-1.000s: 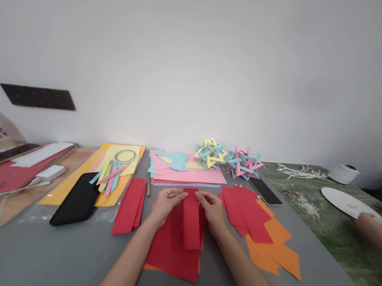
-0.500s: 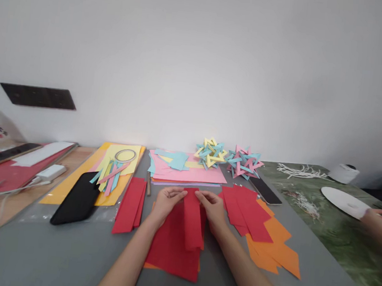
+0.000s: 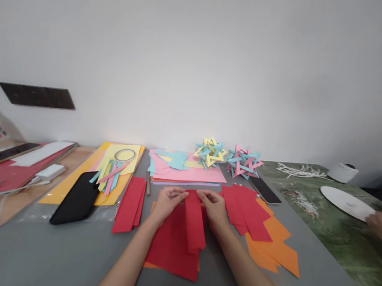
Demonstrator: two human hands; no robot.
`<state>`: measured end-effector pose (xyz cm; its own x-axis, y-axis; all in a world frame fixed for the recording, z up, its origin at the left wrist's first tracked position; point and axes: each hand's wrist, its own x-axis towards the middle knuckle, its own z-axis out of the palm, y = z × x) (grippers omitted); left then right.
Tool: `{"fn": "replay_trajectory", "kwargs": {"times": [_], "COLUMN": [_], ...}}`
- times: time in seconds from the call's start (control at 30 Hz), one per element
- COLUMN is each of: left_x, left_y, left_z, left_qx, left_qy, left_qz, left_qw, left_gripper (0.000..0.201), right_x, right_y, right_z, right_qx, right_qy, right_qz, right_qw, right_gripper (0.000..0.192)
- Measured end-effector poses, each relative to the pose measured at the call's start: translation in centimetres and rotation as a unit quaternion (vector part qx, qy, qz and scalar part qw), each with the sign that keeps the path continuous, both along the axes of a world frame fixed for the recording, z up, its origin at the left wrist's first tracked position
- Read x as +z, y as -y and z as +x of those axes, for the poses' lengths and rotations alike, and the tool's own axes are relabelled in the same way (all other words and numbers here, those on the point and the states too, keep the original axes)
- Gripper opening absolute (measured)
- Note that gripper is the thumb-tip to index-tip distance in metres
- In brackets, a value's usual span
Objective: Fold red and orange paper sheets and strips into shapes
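Left hand (image 3: 168, 204) and right hand (image 3: 214, 209), both pinched tight, grip the far end of red strip (image 3: 195, 225) between them; long axis slants nearward and right above red sheets (image 3: 172, 252), contact unclear.

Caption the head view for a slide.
Left hand and right hand pinch a red strip over red and orange paper, two star-shaped ornaments behind.
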<state>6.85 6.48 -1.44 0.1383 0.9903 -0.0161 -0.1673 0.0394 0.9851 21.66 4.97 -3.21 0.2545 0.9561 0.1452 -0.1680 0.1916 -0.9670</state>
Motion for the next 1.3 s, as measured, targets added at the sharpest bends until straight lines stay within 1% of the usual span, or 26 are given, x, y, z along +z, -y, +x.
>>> {"fn": "replay_trajectory", "kwargs": {"times": [0.23, 0.33, 0.5, 0.57, 0.67, 0.77, 0.87, 0.93, 1.07, 1.2, 1.3], "left_x": [-0.2, -0.1, 0.2, 0.3, 0.4, 0.5, 0.5, 0.4, 0.1, -0.1, -0.1], "left_y": [-0.1, 0.0, 0.4, 0.4, 0.3, 0.2, 0.0, 0.0, 0.0, 0.3, 0.3], "left_z": [0.0, -0.1, 0.0, 0.0, -0.1, -0.1, -0.2, -0.2, -0.1, 0.1, 0.1], "left_qx": [-0.026, -0.035, -0.077, -0.068, -0.030, -0.011, 0.008, 0.017, 0.020, -0.024, -0.038], "left_qy": [-0.039, -0.039, -0.024, -0.021, -0.011, -0.003, -0.002, -0.005, -0.035, -0.049, -0.036], "left_qz": [-0.005, -0.003, -0.002, 0.023, 0.061, 0.070, 0.073, 0.062, 0.003, -0.025, -0.028], "left_qw": [0.999, 0.999, 0.997, 0.997, 0.998, 0.997, 0.997, 0.998, 0.999, 0.998, 0.998], "left_gripper": [0.027, 0.026, 0.025, 0.024, 0.022, 0.022, 0.023, 0.025, 0.032, 0.030, 0.027], "right_x": [0.1, 0.0, 0.1, 0.4, 0.9, 1.1, 1.0, 1.0, 0.8, 0.4, 0.1], "right_y": [0.0, -0.1, 0.0, 0.1, 0.4, 0.5, 0.6, 0.6, 0.6, 0.4, 0.2], "right_z": [-0.1, 0.0, 0.1, 0.0, -0.3, -0.4, -0.4, -0.4, -0.4, -0.3, -0.2], "right_qx": [0.012, 0.012, 0.004, 0.006, 0.028, 0.062, 0.078, 0.069, 0.026, -0.024, -0.025], "right_qy": [-0.005, 0.000, 0.031, 0.031, 0.041, 0.051, 0.042, 0.051, 0.088, 0.092, 0.070], "right_qz": [0.010, 0.014, 0.013, 0.011, -0.009, -0.028, -0.023, -0.014, 0.010, 0.024, 0.024], "right_qw": [1.000, 1.000, 0.999, 0.999, 0.999, 0.996, 0.996, 0.996, 0.996, 0.995, 0.997], "right_gripper": [0.023, 0.022, 0.024, 0.026, 0.026, 0.024, 0.022, 0.020, 0.019, 0.019, 0.019]}}
